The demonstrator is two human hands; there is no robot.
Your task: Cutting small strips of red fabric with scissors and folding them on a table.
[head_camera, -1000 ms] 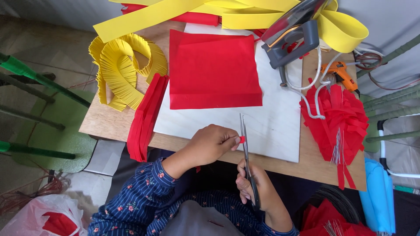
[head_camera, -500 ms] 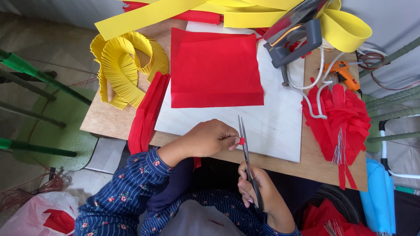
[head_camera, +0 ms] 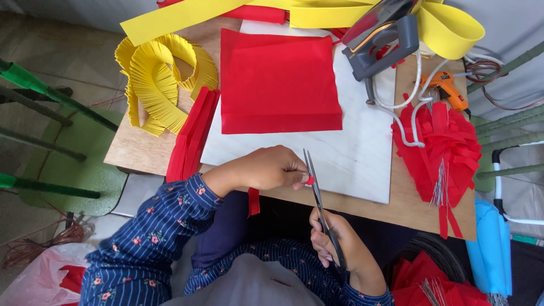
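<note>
Two hands engaged: red paper strip (head_camera: 309, 181) pinched taut by left hand (head_camera: 271, 168), scissors (head_camera: 321, 204) gripped by right hand (head_camera: 334, 241), best closed squarely

I see a wooden table (head_camera: 130, 153) bearing a white board (head_camera: 357, 164) just beyond my grip. Fringed yellow paper (head_camera: 161, 85) lies far left of it, a red fringe bundle (head_camera: 442, 147) to its right.

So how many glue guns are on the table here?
2: a large grey glue gun at the top of the white board, and a small orange glue gun to its right beside the red fringed paper. Others may be hidden.
</note>
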